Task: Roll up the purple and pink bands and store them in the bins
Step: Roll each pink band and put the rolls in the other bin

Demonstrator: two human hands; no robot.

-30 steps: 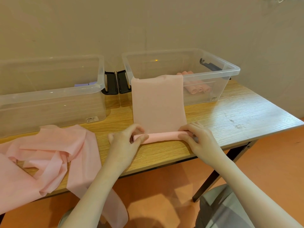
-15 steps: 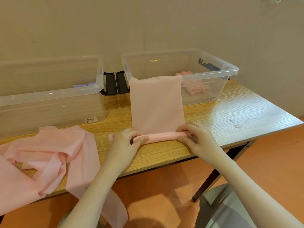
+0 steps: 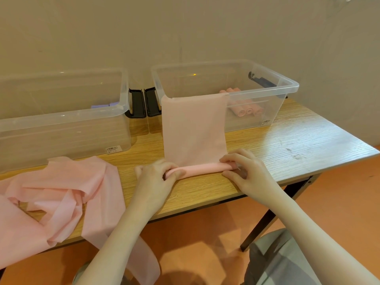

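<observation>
A pink band hangs from the front rim of the right clear bin down onto the wooden table. Its near end is wound into a tight roll lying across the table. My left hand grips the roll's left end, fingers curled over it. My right hand pinches the right end. Several finished pink rolls lie inside the right bin. The left clear bin holds something purple at its back.
A loose heap of pink bands covers the table's left part and trails over the front edge. Black latch handles sit between the bins. The table edge runs close to my wrists; bare wood lies at the right.
Both hands have turned the roll away from me, toward the bin. The roll is slightly thicker and the flat hanging part is shorter.
</observation>
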